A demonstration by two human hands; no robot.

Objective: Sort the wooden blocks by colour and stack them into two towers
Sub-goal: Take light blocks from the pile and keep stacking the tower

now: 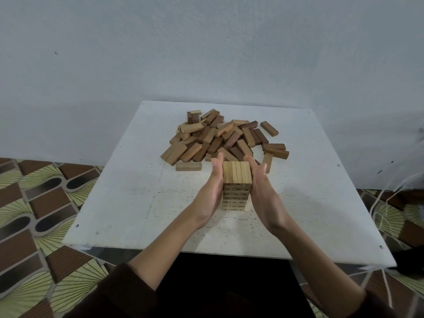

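A tower of light wooden blocks [236, 175] stands near the middle of the white table [128, 198], several layers high, with numbers printed on its front face. My left hand [212, 191] lies flat against the tower's left side, fingers straight. On the other side my right hand [263, 191] presses flat against it in the same way. Behind the tower a loose pile of light and dark blocks [220, 138] covers the far half of the table.
One light block [188, 166] lies alone left of the tower, and a few stray blocks [275, 150] sit at the pile's right edge. A grey wall rises just behind the table. Patterned floor tiles surround it, and thin white cords [380, 216] hang at the right.
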